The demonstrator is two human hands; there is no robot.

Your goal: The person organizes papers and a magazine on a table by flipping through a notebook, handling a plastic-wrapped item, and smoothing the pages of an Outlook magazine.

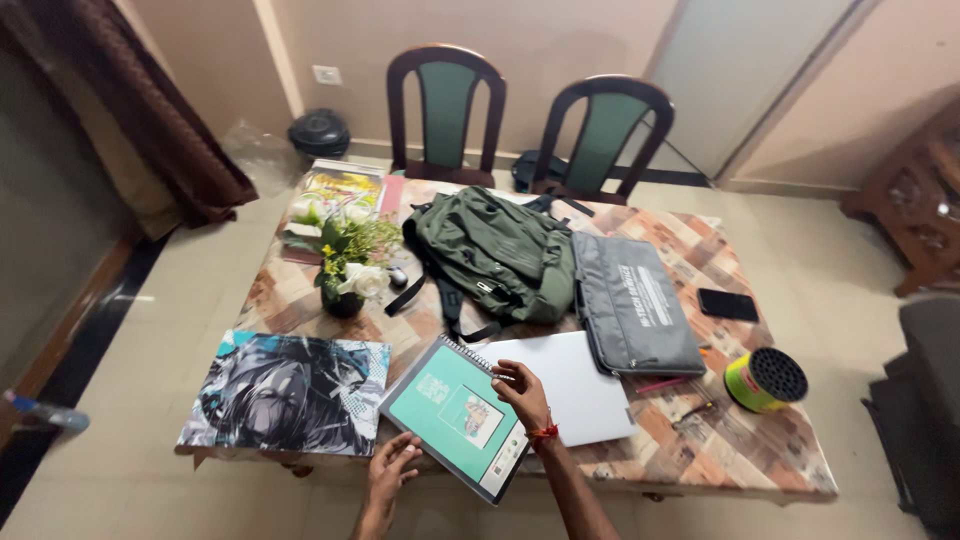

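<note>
Both hands on teal notebook

Glossy card notebook; matt cloth backpack.
</note>
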